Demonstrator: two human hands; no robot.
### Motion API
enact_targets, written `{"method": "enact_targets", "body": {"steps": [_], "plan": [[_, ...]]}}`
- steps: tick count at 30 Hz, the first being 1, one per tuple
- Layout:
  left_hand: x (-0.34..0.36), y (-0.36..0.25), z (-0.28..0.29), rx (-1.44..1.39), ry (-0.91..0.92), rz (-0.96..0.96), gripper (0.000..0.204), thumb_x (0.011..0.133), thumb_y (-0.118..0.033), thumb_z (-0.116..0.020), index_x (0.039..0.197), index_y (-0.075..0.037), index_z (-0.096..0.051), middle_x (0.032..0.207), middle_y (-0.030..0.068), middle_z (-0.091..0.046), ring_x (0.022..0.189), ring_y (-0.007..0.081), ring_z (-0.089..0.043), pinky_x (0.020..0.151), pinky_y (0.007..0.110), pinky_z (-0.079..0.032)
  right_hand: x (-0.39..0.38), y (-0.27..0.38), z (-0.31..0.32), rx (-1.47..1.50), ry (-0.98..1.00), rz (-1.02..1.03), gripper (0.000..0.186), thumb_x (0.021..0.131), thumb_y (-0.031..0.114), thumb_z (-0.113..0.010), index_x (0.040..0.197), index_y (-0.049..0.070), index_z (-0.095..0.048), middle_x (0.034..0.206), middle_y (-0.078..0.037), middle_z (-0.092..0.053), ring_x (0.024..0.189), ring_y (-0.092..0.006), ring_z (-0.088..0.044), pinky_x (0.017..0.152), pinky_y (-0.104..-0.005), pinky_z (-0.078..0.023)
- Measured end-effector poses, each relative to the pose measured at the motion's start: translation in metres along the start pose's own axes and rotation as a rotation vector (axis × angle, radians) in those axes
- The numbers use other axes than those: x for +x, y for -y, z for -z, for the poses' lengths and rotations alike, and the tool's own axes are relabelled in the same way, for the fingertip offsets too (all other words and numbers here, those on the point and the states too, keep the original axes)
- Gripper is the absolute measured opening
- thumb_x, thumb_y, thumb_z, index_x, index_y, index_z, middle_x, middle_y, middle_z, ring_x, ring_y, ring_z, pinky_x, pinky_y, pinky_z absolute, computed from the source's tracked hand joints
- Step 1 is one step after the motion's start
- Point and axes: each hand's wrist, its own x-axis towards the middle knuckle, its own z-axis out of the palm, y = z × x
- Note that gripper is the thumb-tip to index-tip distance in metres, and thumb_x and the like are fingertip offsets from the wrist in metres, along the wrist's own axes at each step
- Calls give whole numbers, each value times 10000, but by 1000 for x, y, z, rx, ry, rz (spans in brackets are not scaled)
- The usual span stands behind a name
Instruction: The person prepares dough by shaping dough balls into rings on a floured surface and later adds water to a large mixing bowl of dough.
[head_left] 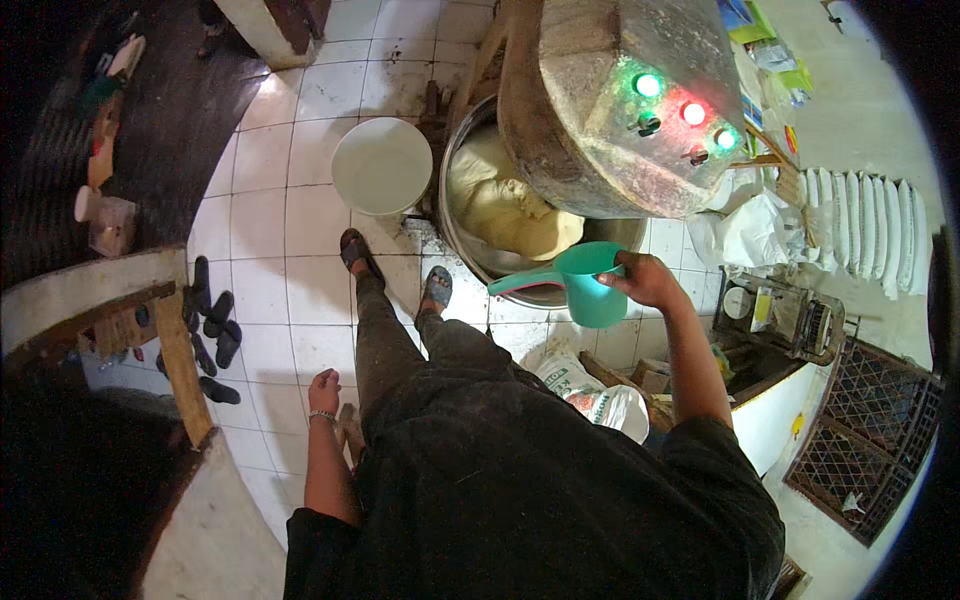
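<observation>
My right hand (652, 282) grips the rim of a teal plastic dipper (597, 290) on its right side, and the dipper's long handle points left. It is held above the near edge of a round steel mixing bowl (462, 262). Inside the bowl lies a large mass of pale yellow dough (510, 205), partly hidden under the head of a big mixer (610, 110). Down at my left side hangs my left hand (324, 390), its fingers loosely curled and nothing visible in them, with a bracelet at the wrist.
A white bucket (382, 165) stands on the tiled floor left of the bowl. Lit green and red buttons (693, 114) show on the mixer. Several dark sandals (225, 340) lie at the left. A white sack (572, 380) sits by my right leg, and stacked white bags (870, 225) are farther right.
</observation>
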Motion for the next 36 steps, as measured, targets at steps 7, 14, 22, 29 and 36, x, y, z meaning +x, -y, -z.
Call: {"method": "enact_targets", "body": {"steps": [7,14,22,29,36], "plan": [[11,24,5,-51,-23,-20,416,949,-315,-643,1233,-11,-616,1030,78,-670,836,181,-668,611,303,-520,-10,-28,-19,73,-51,-2,774,797,702,-651,1044,-32,-659,791,-239,-680,806,-409,-687,717,-469,-525],[9,23,-1,-95,-20,21,403,941,-306,-656,1197,4,-626,922,47,-664,738,140,-639,555,268,-487,-58,-42,-21,95,-73,-133,704,802,636,-698,998,-38,-652,786,-223,-668,763,-361,-679,692,-447,-521],[23,15,1,-162,-32,-58,375,944,-310,-653,1170,-12,-632,942,55,-677,744,134,-640,551,260,-500,-62,-37,-16,104,-117,-100,686,794,614,-722,1039,-24,-668,786,-215,-675,755,-362,-680,702,-439,-525],[-3,-20,11,-58,-32,46,337,935,-240,-661,1167,3,-641,986,76,-685,837,156,-637,734,295,-537,-20,-6,-6,15,-83,-101,712,782,688,-672,1024,19,-693,759,-209,-679,796,-387,-692,728,-462,-534],[2,20,20,-50,-24,59,352,952,-250,-638,1190,9,-630,1009,88,-688,858,177,-668,695,290,-538,-25,-17,-2,-32,-109,-108,718,781,698,-660,999,14,-684,800,-214,-693,806,-401,-693,731,-475,-533]]}}
